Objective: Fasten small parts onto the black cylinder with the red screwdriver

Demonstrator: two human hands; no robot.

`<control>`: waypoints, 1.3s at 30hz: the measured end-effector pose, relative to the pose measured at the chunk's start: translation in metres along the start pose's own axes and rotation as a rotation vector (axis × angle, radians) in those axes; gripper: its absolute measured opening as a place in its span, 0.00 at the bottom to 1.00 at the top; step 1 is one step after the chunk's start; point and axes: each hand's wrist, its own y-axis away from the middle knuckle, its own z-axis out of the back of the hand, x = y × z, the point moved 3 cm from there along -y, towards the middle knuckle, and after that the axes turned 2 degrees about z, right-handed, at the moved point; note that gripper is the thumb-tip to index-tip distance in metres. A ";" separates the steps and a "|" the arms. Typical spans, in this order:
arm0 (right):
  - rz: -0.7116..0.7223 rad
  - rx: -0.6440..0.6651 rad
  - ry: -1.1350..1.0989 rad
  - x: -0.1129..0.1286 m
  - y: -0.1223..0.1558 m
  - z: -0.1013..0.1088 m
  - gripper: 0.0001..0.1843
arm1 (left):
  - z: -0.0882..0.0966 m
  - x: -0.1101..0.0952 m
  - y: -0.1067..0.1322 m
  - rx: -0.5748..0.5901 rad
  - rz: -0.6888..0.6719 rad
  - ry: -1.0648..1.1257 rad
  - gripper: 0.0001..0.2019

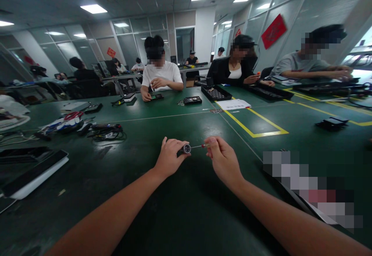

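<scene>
My left hand point(170, 157) is closed around a small dark cylindrical part point(186, 148), whose round, silver-rimmed end faces me. Between thumb and fingers of my right hand point(223, 159) is a thin screwdriver point(205, 145) with a clear and red handle. Its metal shaft points left, and the tip meets or nearly meets the side of the cylinder; the exact contact is too small to tell. Both hands are above the green table point(162, 209).
Bundled cables point(107, 132) and a black-and-white device point(36, 172) lie to the left. Yellow tape point(269, 134) marks the table ahead on the right, near a white paper point(233, 104) and a black tray point(216, 93). A black part point(333, 123) lies farther right. Several people sit across.
</scene>
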 end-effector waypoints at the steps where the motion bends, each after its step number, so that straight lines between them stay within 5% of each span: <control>1: -0.004 -0.005 -0.002 0.001 0.000 0.000 0.23 | 0.000 0.000 0.000 0.000 0.000 -0.001 0.17; 11: -0.011 0.028 -0.101 -0.002 0.000 0.000 0.14 | 0.000 0.003 -0.001 0.000 0.024 0.003 0.17; 19: 0.002 0.011 0.063 -0.001 0.000 0.001 0.24 | -0.001 0.001 -0.002 0.001 -0.058 0.078 0.16; 31: -0.001 -0.028 -0.064 -0.013 -0.001 0.000 0.11 | -0.003 0.003 0.000 0.007 -0.020 0.126 0.18; 39: 0.028 0.008 0.061 -0.007 0.000 0.000 0.19 | -0.002 0.002 -0.002 -0.006 -0.016 0.134 0.19</control>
